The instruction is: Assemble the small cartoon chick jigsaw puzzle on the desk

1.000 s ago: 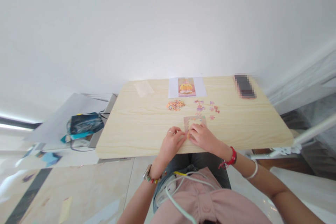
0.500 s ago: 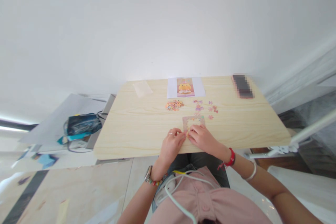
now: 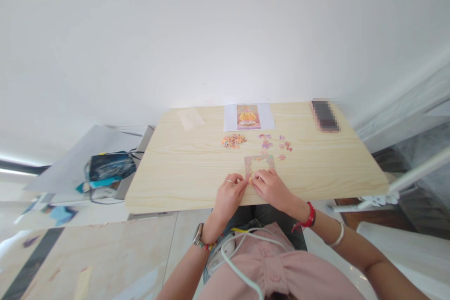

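Note:
A partly joined jigsaw puzzle [image 3: 249, 163], with a border of pieces around a pale middle, lies near the table's front edge. At its lower left corner, my left hand [image 3: 229, 194] pinches the edge between thumb and fingers. My right hand [image 3: 273, 191] covers the lower right part of the puzzle, its fingers closed at a small yellowish puzzle piece [image 3: 251, 180]. Both sets of fingertips are nearly touching. Beyond the puzzle lie a heap of loose orange pieces [image 3: 233, 141] and a scatter of pink and purple pieces [image 3: 266, 144].
Behind the pieces lies a printed sheet [image 3: 230, 119] with a picture of a yellow figure. A thin, pale packet or sheet [image 3: 191, 118] is at the table's back left, a phone [image 3: 325, 116] at the back right. A white wall [image 3: 211, 33] stands behind the wooden table [image 3: 176, 173].
My right hand has shifted slightly at the lower edge of the puzzle, and a yellowish piece shows more clearly by its fingertips. My left hand stays almost still.

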A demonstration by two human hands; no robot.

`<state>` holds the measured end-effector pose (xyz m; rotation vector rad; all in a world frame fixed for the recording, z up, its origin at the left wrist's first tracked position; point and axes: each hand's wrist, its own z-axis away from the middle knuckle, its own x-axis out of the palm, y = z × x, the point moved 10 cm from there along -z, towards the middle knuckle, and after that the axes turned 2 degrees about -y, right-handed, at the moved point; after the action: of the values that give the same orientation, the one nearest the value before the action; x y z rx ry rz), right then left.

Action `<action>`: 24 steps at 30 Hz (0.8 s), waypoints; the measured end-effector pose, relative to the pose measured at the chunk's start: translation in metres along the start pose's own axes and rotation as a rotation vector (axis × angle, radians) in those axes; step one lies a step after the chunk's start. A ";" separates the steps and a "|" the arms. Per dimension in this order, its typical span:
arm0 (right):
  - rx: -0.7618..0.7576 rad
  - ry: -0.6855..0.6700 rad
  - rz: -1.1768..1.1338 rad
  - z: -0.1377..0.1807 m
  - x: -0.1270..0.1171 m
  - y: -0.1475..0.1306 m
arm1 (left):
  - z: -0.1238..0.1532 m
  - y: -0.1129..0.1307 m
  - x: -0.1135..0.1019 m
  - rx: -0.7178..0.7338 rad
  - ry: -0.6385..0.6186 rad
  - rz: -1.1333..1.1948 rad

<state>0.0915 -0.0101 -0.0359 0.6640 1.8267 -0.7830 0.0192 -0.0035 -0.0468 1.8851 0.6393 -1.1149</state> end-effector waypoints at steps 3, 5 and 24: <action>0.023 -0.011 0.001 0.001 0.001 0.000 | 0.001 0.000 0.001 -0.001 0.000 0.006; 0.032 -0.021 0.002 0.001 0.002 0.001 | 0.001 -0.001 0.001 -0.005 0.001 0.015; 0.020 -0.021 0.111 0.007 0.008 -0.006 | 0.005 0.003 0.007 0.031 -0.006 -0.071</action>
<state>0.0887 -0.0189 -0.0443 0.7606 1.7496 -0.7329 0.0229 -0.0090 -0.0530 1.8972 0.6942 -1.1819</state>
